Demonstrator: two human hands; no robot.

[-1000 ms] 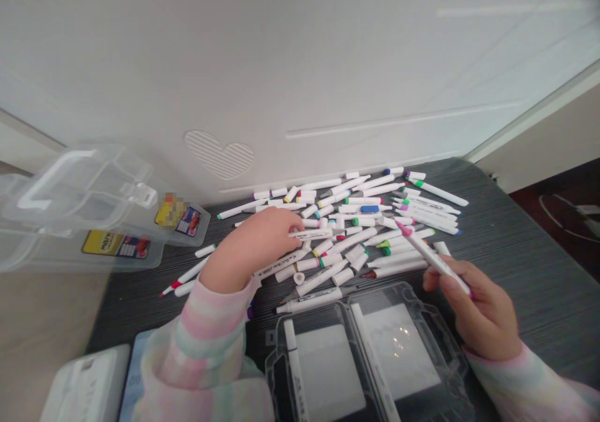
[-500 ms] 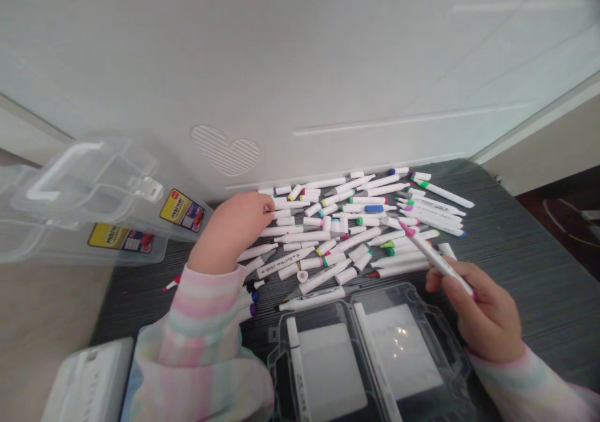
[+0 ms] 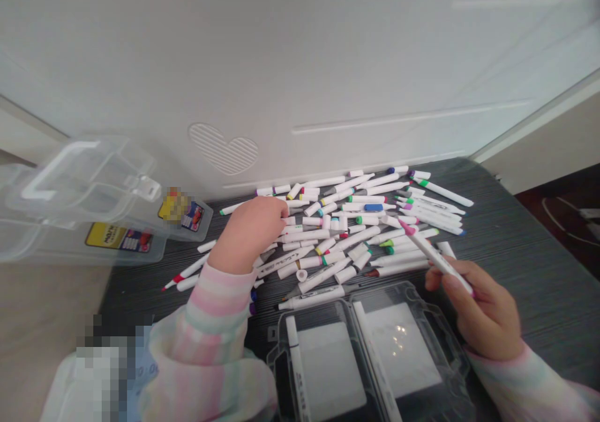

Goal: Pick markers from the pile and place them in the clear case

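My right hand (image 3: 487, 309) grips a white marker (image 3: 440, 262) with a bare pink tip, pointing up and left. My left hand (image 3: 250, 231) reaches down over the left part of a loose pile of white markers (image 3: 323, 276) and caps (image 3: 347, 276). Its fingers are curled together among them, beside a pale cap; what they pinch, if anything, is hidden. Many markers in the pile lie uncapped, their tips in several colours. In front of the pile lies an opened clear plastic case (image 3: 407, 294) with a white marker (image 3: 296, 366) in its left half and another (image 3: 375, 359) near its hinge.
Two clear plastic boxes (image 3: 154, 253) with yellow marker labels stand at the left. Behind the dark table (image 3: 529, 272) rises a white panel (image 3: 328, 65) with a heart relief. A pale object (image 3: 65, 384), partly pixelated, sits at the lower left.
My left hand has shifted slightly right across the pile, uncovering several markers at its left, one of them red-banded. My right hand and its marker stay nearly still.
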